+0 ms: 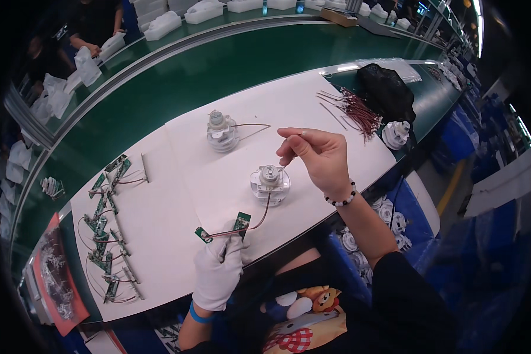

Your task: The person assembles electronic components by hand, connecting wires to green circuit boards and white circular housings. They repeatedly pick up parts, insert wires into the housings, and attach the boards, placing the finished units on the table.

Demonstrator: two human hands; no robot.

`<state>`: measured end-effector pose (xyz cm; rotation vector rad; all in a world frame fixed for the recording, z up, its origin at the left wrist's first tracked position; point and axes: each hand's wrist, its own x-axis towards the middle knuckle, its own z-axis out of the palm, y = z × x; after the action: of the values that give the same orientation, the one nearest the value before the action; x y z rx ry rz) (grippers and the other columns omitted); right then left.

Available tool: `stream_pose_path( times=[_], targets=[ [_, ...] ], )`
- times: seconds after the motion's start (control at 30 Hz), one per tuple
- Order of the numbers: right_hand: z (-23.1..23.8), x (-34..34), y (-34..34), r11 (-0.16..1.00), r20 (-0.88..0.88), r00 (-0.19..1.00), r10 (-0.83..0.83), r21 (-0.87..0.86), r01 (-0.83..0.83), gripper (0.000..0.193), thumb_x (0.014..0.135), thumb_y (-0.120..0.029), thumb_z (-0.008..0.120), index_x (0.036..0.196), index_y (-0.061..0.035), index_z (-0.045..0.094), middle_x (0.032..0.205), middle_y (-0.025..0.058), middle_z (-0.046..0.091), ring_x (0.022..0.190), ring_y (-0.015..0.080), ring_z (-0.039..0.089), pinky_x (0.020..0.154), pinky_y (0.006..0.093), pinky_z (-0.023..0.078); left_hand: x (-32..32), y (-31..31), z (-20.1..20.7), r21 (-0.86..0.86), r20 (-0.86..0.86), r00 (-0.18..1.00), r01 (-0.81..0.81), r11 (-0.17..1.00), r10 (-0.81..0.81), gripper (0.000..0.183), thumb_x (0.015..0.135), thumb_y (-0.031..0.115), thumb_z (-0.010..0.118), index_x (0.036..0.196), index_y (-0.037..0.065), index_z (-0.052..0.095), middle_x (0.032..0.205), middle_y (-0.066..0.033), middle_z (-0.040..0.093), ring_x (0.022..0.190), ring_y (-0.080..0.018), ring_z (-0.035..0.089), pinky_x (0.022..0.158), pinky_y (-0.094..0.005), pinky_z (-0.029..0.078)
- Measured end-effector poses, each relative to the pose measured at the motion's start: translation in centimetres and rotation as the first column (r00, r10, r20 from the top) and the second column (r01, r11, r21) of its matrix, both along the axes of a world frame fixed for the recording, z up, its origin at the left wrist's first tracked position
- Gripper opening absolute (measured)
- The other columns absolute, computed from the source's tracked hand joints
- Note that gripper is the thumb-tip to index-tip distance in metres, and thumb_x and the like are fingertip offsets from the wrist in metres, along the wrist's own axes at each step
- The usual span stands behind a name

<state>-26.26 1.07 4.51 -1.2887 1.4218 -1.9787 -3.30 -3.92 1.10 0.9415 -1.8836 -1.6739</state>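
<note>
My left hand [219, 265], in a white glove, is closed on a small green circuit board [241, 224]. Next to it a smaller green board [203, 235] hangs out beyond the fingertips, with dark red wires along it. A wire [264, 215] curves from there up to a white motor unit [270, 184] standing on the white table sheet. Above and right of that unit is my bare right hand [314, 154], thumb and forefinger pinched together. Whatever the pinch holds is too small to make out. Farther back stands a second white motor unit [221, 131] with its wire trailing right.
Green boards with wires [107, 236] lie in a row at the left. A bundle of red wires [360, 112], a black bag [386, 88] and another white unit [396, 135] are at the right. A blue bin [360, 259] of white parts sits below the table edge. Beyond runs a green conveyor [218, 71].
</note>
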Motion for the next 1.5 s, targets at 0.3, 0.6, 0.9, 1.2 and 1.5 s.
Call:
stream_pose_path(
  times=[0.3,0.6,0.9,1.2,1.5],
  targets=[
    [1.4,1.8,0.9,0.975,-0.576,0.787,-0.221,-0.150,0.164,0.023,0.078,0.005,0.057,0.100,0.0029,0.063,0.073,0.0106,0.066,0.063,0.0124,0.064,0.055,0.0203,0.051,0.1,0.0,0.3,-0.070,-0.009,0.999,0.047,0.996,-0.048,0.027,0.088,0.006,0.051,0.114,-0.001,0.054,0.074,-0.0079,0.064,0.055,-0.0087,0.059,0.049,-0.0217,0.047],
    [2.4,2.5,1.6,0.951,-0.537,0.785,-0.310,-0.166,0.263,0.008,0.074,0.009,0.062,0.082,0.0068,0.063,0.076,0.0138,0.066,0.067,0.0177,0.066,0.061,0.0231,0.054,0.4,0.5,0.3,-0.052,-0.058,0.998,0.036,0.998,-0.039,0.030,0.091,0.012,0.049,0.117,-0.001,0.052,0.077,-0.0059,0.062,0.052,-0.0052,0.055,0.043,-0.0175,0.042],
    [3.1,2.6,1.9,0.980,-0.688,0.698,-0.197,-0.167,0.111,0.020,0.064,0.010,0.066,0.082,0.0006,0.067,0.074,0.0130,0.065,0.063,0.0197,0.064,0.057,0.0230,0.051,0.2,0.3,0.5,-0.066,-0.046,0.998,0.031,0.997,-0.034,0.025,0.088,0.008,0.051,0.112,0.000,0.056,0.074,-0.0086,0.064,0.057,-0.0091,0.060,0.050,-0.0217,0.048],
    [2.7,2.1,2.0,0.978,-0.866,0.480,-0.139,-0.197,-0.071,0.016,0.060,0.001,0.071,0.076,-0.0021,0.068,0.071,0.0095,0.064,0.059,0.0193,0.062,0.052,0.0252,0.050,0.5,0.3,0.0,-0.121,-0.067,0.997,0.034,0.992,-0.042,0.029,0.090,0.009,0.050,0.116,-0.001,0.052,0.081,-0.0065,0.062,0.059,-0.0060,0.056,0.055,-0.0200,0.049],
    [4.2,0.2,1.5,0.781,-0.416,0.666,0.619,0.414,-0.467,0.006,0.071,-0.004,0.069,0.078,-0.0022,0.068,0.071,0.0070,0.064,0.062,0.0146,0.059,0.055,0.0233,0.045,0.4,0.4,0.7,-0.132,-0.081,0.996,0.008,0.991,-0.019,0.026,0.087,0.008,0.054,0.111,-0.002,0.055,0.072,-0.0098,0.064,0.059,-0.0111,0.061,0.053,-0.0232,0.049]
  ],
)
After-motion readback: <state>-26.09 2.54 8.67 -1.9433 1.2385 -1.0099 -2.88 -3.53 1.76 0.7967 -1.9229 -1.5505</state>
